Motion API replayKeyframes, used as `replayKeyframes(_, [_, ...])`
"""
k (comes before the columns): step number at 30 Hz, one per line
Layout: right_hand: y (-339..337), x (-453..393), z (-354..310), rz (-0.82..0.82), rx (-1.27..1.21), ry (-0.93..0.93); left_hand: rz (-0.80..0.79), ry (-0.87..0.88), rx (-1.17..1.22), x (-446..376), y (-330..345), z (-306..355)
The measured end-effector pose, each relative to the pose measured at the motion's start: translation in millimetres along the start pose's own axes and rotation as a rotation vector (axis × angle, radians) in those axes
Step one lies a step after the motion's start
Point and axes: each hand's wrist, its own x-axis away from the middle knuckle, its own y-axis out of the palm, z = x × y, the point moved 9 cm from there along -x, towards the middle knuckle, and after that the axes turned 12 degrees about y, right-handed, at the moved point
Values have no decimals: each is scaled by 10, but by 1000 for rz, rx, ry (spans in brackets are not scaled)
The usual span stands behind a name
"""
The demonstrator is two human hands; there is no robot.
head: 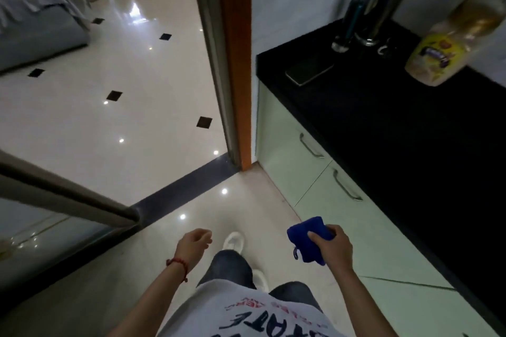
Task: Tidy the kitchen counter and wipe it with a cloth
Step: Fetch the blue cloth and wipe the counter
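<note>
Grip: right hand point(332, 245), lower right of the frame, fingers curled round a folded blue cloth point(308, 239); the cloth bulges out toward the middle of the frame, with a small loop hanging from its lower edge.
Other hand: left hand point(194, 239), lower centre, holds nothing, fingers loosely curled, over the floor.
Direction to the work: black desk point(410, 128) lies up and to the right of the cloth, apart from it; pale green cabinet doors point(301, 172) sit between the two.
Long axis: the desk runs from the upper centre of the frame down to the lower right edge, so a wipe would likely travel along that diagonal.
Nearer hand: the right, which is already on the desk's side; the left is well apart from it.
Things on the desk: dark phone point(309, 72) near the left corner, utensil holder point(375, 16) behind it, yellow-labelled jar point(438, 55) in the upper right, blurred.
Judgement: wiping is not yet begun; these items probably need shifting first.
</note>
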Motion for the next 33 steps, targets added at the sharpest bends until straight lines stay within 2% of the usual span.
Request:
replayKeyframes(10, [-267, 45, 224, 330, -328, 280, -467, 403, -463, -1305, 586, 1728])
replayKeyframes(16, [-158, 274, 408, 445, -548, 428, -601, 521, -597, -1585, 964, 2230])
replayKeyframes(20, [-241, 383, 389, 522, -655, 449, -674, 728, -613, -1535, 1239, 2522])
replayKeyframes(26, [-763, 303, -8, 617, -832, 333, -701, 1063, -575, -1434, 1648, 3161])
replayKeyframes(33, [-1461, -232, -410, 639, -888, 225, -560, 1289, -621, -1473, 2275, 3834])
